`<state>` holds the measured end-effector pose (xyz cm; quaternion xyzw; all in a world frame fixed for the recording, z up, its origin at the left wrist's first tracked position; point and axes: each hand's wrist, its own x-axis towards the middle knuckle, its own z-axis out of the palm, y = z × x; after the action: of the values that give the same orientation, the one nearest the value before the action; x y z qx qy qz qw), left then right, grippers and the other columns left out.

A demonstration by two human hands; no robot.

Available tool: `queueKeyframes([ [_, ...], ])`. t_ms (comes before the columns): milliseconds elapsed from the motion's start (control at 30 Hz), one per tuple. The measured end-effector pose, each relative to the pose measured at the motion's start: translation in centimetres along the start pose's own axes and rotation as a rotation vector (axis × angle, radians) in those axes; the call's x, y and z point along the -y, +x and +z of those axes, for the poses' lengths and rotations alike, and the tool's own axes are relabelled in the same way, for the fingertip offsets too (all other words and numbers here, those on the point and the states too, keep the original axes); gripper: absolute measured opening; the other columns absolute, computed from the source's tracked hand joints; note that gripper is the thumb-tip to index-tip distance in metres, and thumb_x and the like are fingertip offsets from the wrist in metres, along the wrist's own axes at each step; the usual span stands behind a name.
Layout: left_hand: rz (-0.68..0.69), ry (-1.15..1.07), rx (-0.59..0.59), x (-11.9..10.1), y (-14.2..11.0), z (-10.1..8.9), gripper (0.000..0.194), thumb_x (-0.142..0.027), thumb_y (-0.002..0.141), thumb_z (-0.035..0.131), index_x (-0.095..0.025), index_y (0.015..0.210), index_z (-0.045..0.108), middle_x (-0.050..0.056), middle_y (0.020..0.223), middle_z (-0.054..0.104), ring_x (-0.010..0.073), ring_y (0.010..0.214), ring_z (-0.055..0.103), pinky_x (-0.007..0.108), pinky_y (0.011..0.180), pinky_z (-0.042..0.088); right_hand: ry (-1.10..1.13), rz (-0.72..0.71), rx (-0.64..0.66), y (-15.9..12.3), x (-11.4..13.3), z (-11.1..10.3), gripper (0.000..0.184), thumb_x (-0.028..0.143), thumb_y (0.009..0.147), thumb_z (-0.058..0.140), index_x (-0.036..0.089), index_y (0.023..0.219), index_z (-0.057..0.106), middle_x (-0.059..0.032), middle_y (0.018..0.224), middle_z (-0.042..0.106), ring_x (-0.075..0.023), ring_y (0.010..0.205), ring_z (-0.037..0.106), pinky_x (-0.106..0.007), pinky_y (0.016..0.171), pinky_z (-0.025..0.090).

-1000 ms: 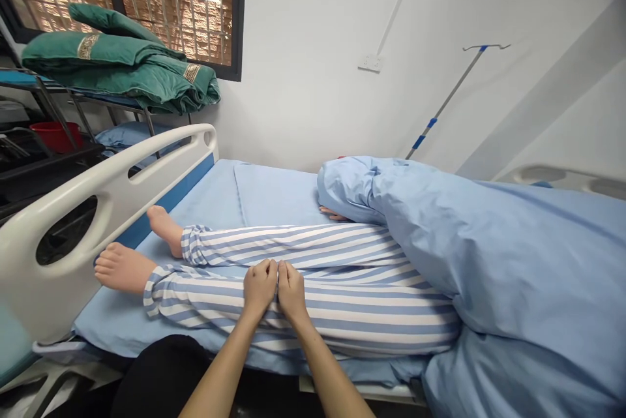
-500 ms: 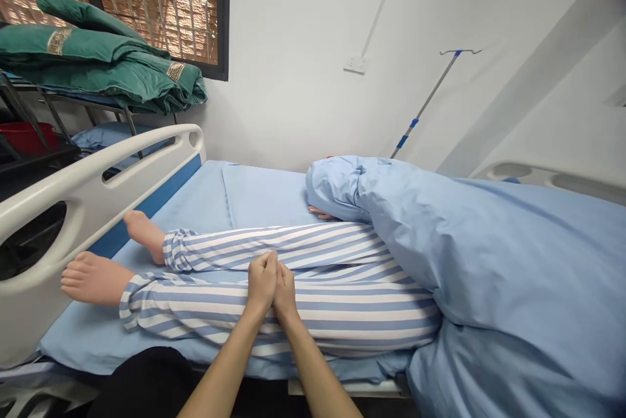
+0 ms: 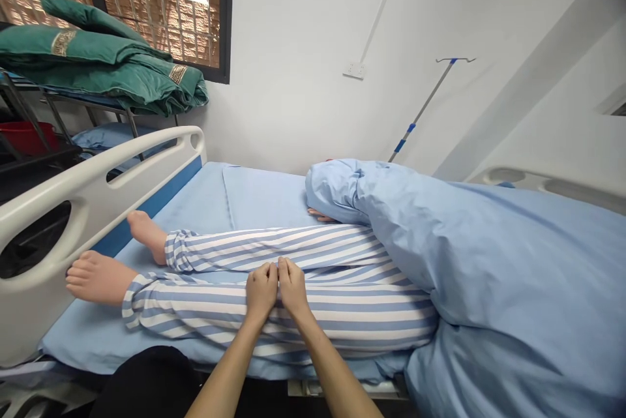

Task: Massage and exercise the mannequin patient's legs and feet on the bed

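Observation:
My left hand (image 3: 261,289) and my right hand (image 3: 293,283) are side by side over the nearer leg of the blue-and-white striped trousers (image 3: 362,315). Both have their fingers curled in, knuckles up; whatever may lie inside them is hidden. The trousers are on a lying figure that looks like a manikin, its two bare feet (image 3: 100,278) pointing left. Over its upper body lies a light blue quilt (image 3: 479,261), bunched at the hips. A few fingertips of the figure (image 3: 320,214) show beneath the quilt's edge.
The bed's cream footboard (image 3: 92,170) stands at the left, and its headboard (image 3: 577,190) at the right. Light blue sheet (image 3: 264,193) covers the mattress. A drip pole (image 3: 430,97) rises by the wall. Folded green quilts (image 3: 112,66) lie on a rack under the window.
My hands were pressed together, the left partly over the right; now they are slightly apart, with knuckles upward. The right has shifted to the right. The view has tilted slightly.

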<state>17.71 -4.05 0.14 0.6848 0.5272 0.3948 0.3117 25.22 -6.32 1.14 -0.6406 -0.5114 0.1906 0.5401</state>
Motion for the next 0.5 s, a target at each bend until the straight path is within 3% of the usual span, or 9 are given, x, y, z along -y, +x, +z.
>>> queueKeyframes([
  [133,-0.011,0.092,0.019,0.1,-0.1,0.2,0.034,-0.03,0.083,0.034,-0.019,0.052,0.045,0.0,0.054,0.055,0.0108,0.054,0.042,0.024,0.056,0.023,-0.13,-0.105,-0.02,0.0,0.2,-1.8,0.034,0.035,0.088,0.033,0.019,0.058,0.037,0.0053,0.05,0.037,-0.0099,0.049,0.034,-0.023,0.051,0.024],
  [333,0.012,0.149,0.037,0.1,-0.2,0.4,0.034,-0.031,0.083,0.035,-0.019,0.053,0.045,0.001,0.056,0.057,0.0113,0.056,0.043,0.025,0.058,0.023,-0.187,-0.064,0.058,-0.6,-2.5,-1.1,0.035,0.034,0.088,0.032,0.019,0.057,0.041,0.0026,0.052,0.044,-0.0114,0.052,0.039,-0.024,0.052,0.024],
  [500,-0.009,0.149,0.053,0.1,-0.2,0.7,0.032,-0.031,0.082,0.036,-0.019,0.054,0.047,0.001,0.058,0.056,0.0118,0.058,0.043,0.024,0.058,0.024,-0.093,-0.011,0.029,-0.3,-2.8,-1.0,0.037,0.038,0.087,0.033,0.019,0.055,0.038,0.0031,0.052,0.041,-0.0114,0.052,0.037,-0.024,0.051,0.025],
])
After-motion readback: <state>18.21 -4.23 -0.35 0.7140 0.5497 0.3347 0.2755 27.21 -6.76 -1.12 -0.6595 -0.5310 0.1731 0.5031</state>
